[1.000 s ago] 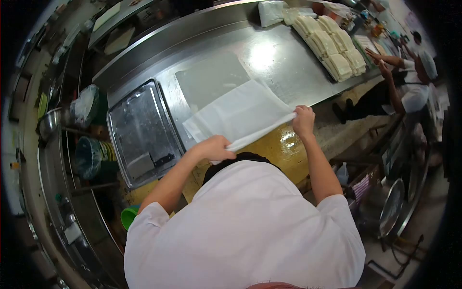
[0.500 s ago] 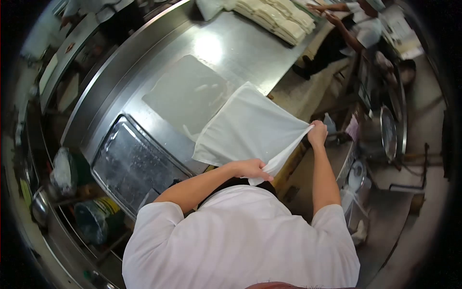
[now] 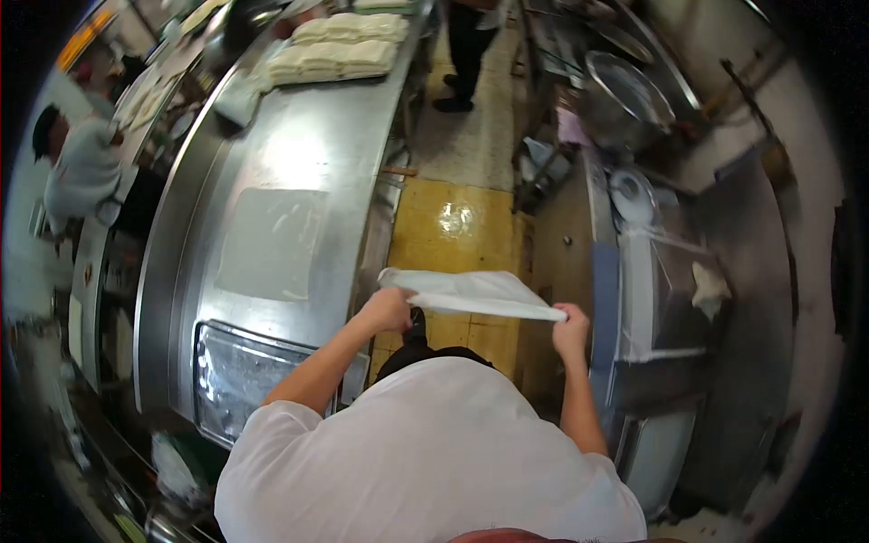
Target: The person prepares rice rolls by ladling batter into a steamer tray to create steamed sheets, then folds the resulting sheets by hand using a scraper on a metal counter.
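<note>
I hold a thin white sheet stretched between both hands, roughly level, over the yellow floor. My left hand grips its left edge and my right hand grips its right edge. The sheet hangs in the aisle between the steel table on my left and a steel machine on my right. A second pale sheet lies flat on the table.
A steel tray sits at the table's near end. Stacks of folded sheets lie at its far end. A large metal pot stands at the right. One person works at the left, another stands in the aisle.
I have turned right, away from the table. The sheet has come off the table edge and now hangs over the aisle floor, still held by both hands.
</note>
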`<state>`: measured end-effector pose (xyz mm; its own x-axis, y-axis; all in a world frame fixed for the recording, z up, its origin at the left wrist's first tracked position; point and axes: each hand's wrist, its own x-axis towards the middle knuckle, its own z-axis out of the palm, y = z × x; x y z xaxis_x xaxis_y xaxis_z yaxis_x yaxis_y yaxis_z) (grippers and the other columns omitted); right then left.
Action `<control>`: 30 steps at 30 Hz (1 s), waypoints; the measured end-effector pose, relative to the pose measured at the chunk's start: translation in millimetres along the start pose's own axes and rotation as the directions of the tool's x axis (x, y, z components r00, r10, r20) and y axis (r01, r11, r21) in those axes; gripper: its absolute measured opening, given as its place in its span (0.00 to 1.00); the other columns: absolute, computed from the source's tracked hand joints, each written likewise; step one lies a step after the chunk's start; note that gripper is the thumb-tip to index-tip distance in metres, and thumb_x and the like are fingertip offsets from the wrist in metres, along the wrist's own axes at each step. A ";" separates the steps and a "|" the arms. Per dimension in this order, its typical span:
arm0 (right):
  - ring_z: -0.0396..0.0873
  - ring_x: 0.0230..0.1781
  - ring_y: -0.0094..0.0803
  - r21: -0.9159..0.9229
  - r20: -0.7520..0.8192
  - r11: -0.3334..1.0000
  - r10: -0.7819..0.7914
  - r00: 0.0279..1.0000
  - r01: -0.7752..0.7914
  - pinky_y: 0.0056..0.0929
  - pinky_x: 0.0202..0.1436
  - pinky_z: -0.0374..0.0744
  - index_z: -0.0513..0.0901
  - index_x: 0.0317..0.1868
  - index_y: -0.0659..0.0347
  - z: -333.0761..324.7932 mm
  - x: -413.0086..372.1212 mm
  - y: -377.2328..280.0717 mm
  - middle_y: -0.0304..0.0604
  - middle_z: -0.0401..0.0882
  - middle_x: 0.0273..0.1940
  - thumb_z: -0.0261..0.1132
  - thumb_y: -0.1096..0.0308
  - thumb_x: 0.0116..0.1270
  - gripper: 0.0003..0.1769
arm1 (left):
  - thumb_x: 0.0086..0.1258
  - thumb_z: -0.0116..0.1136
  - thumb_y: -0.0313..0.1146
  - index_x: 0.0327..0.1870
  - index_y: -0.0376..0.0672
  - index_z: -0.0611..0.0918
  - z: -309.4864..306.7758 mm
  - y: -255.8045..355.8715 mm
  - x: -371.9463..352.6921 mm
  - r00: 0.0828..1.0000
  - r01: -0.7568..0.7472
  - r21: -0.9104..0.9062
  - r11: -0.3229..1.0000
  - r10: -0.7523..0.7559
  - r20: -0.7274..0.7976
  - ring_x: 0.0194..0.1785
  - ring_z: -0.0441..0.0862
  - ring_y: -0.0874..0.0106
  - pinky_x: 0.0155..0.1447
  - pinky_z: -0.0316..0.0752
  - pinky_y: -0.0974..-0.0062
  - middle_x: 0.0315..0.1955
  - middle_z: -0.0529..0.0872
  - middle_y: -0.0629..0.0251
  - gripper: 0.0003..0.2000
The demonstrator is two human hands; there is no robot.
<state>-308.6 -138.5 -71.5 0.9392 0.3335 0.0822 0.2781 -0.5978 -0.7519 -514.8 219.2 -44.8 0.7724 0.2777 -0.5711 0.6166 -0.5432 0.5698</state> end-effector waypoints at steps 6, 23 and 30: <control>0.81 0.59 0.50 -0.072 0.412 0.972 0.234 0.881 -0.224 0.40 0.64 0.77 0.82 0.59 0.66 -45.7 -143.9 59.0 0.58 0.84 0.54 0.69 0.74 0.52 0.29 | 0.69 0.45 0.20 0.52 0.32 0.84 68.2 75.6 10.4 0.957 -0.145 -0.796 0.587 0.287 0.037 0.51 0.85 0.64 0.59 0.78 0.69 0.49 0.87 0.55 0.16; 0.86 0.41 0.43 0.020 -0.326 0.839 0.520 0.789 -0.544 0.40 0.48 0.81 0.87 0.45 0.62 -276.2 -328.0 78.1 0.52 0.88 0.40 0.74 0.64 0.61 0.14 | 0.59 0.69 0.17 0.57 0.43 0.81 180.6 439.1 -160.1 0.188 -0.981 -0.031 0.191 0.978 0.086 0.49 0.81 0.76 0.54 0.77 0.76 0.44 0.85 0.68 0.23; 0.78 0.35 0.21 0.334 -0.747 0.858 0.493 0.445 -0.390 0.24 0.42 0.76 0.85 0.42 0.66 -437.7 -423.1 14.0 0.36 0.85 0.34 0.70 0.76 0.66 0.05 | 0.78 0.52 0.20 0.55 0.31 0.82 227.4 584.9 -120.9 0.277 -0.792 -0.596 0.132 0.948 -0.158 0.40 0.80 0.82 0.45 0.75 0.83 0.40 0.86 0.69 0.10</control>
<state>-613.8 -607.1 169.5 0.7059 -0.6913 0.1545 -0.1948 -0.3992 -0.8960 -282.1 -312.3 223.2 0.8226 -0.3124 0.4750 -0.4394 0.1808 0.8799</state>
